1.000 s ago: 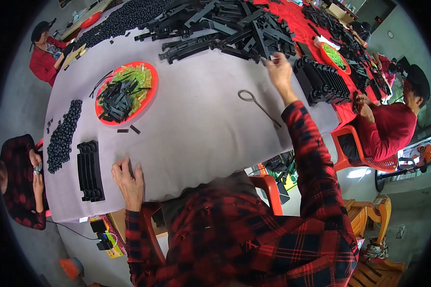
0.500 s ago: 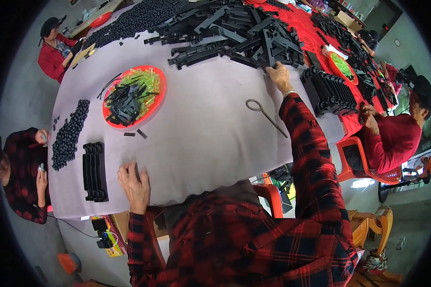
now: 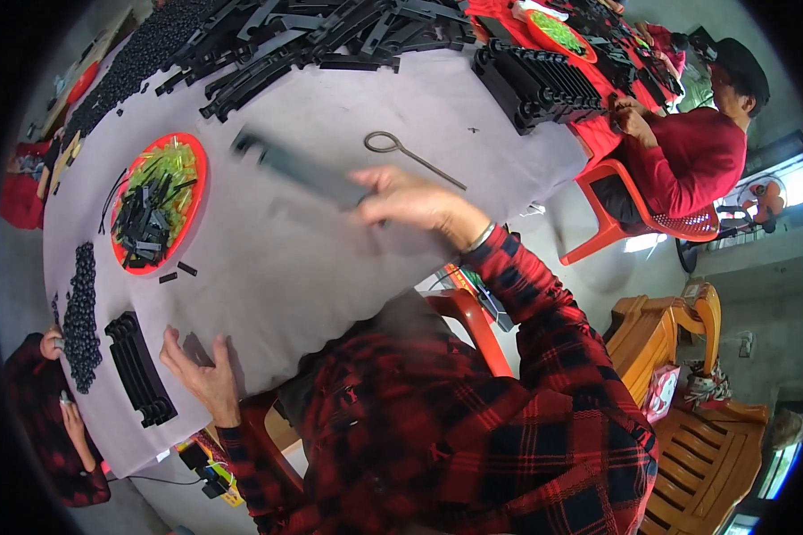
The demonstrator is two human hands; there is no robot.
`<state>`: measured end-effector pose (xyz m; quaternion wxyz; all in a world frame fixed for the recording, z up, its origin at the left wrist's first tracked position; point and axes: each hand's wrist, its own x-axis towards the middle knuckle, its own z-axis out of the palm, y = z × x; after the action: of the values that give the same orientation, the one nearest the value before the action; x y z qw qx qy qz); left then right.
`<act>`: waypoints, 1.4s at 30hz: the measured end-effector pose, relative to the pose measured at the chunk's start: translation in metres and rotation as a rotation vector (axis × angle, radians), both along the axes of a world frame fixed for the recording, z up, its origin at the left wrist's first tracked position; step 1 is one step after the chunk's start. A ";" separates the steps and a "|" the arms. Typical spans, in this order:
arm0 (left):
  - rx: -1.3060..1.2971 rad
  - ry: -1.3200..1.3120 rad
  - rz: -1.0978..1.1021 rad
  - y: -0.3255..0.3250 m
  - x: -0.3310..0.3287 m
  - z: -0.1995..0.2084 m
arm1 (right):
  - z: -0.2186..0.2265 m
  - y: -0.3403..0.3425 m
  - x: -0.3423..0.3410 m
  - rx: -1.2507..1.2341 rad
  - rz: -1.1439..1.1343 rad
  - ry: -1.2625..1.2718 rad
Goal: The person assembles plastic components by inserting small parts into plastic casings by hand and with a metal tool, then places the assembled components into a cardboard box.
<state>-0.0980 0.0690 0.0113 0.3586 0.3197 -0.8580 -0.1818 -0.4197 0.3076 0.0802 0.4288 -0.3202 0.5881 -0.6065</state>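
Note:
My right hand [image 3: 410,201] grips one end of a long black plastic bar [image 3: 299,169] with a notched far end; motion blurs it above the table. My left hand [image 3: 203,374] is at the near table edge, fingers spread, holding nothing. Just left of it lies a small row of similar bars [image 3: 140,370] side by side. Past my right hand rests a metal rod with a looped end [image 3: 430,167]. A red plate [image 3: 202,178] to the left carries black strips and clear yellow-green pieces, with two short black pieces [image 3: 177,272] beside it.
A heap of black bars [image 3: 330,36] covers the far side, with small black beads [image 3: 138,67] left of it. More beads [image 3: 82,321] lie near the left edge. At the right stands a stack of bars [image 3: 540,85]. A co-worker [image 3: 687,169] sits beyond; another's hand [image 3: 76,419] is at far left.
My right hand has come back from the heap with a bar in it. My left hand's fingers have spread wider. The view has turned toward the right.

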 end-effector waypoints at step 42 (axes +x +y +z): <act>0.118 0.027 -0.519 0.033 -0.063 0.000 | -0.008 -0.033 0.025 0.096 0.003 0.781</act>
<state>-0.1606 0.1023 0.0117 0.2921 0.1070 -0.8943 -0.3216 -0.3946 0.2744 0.0725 0.1880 -0.5072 0.7342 -0.4104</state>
